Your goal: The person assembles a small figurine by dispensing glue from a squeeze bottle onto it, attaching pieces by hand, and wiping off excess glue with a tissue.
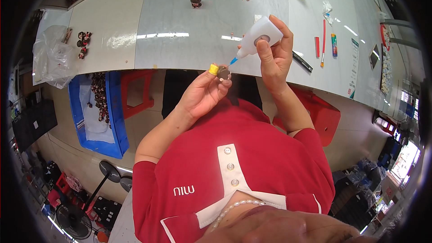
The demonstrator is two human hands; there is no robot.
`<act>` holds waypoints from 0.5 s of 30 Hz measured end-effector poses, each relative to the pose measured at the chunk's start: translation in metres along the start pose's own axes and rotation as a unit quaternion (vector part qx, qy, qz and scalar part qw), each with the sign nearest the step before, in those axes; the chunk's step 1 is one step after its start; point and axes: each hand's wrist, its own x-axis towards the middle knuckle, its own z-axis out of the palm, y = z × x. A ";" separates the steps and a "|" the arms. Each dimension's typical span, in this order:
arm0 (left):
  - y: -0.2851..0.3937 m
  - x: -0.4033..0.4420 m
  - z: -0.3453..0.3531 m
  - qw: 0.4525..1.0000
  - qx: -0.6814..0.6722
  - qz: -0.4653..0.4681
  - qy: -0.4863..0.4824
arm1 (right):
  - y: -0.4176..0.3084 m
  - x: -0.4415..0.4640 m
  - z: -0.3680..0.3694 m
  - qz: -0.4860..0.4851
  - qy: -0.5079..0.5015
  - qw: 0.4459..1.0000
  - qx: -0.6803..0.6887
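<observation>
Two hands near the table edge | left hand pinches small brown toy, yellow bit at its fingers | right hand grips white bottle, tilted down, blue tip right by toy | blue bin low on left.

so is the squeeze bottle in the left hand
No, the right hand holds the squeeze bottle, while the left hand holds a small brown figurine.
</observation>
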 end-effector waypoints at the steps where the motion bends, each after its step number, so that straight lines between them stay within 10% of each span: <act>1: 0.000 0.000 0.000 1.000 0.001 0.001 0.001 | 0.000 0.000 0.000 0.001 -0.001 1.000 -0.003; 15: 0.001 0.001 0.000 1.000 0.010 0.000 0.003 | 0.002 -0.004 -0.002 -0.016 0.007 0.999 -0.029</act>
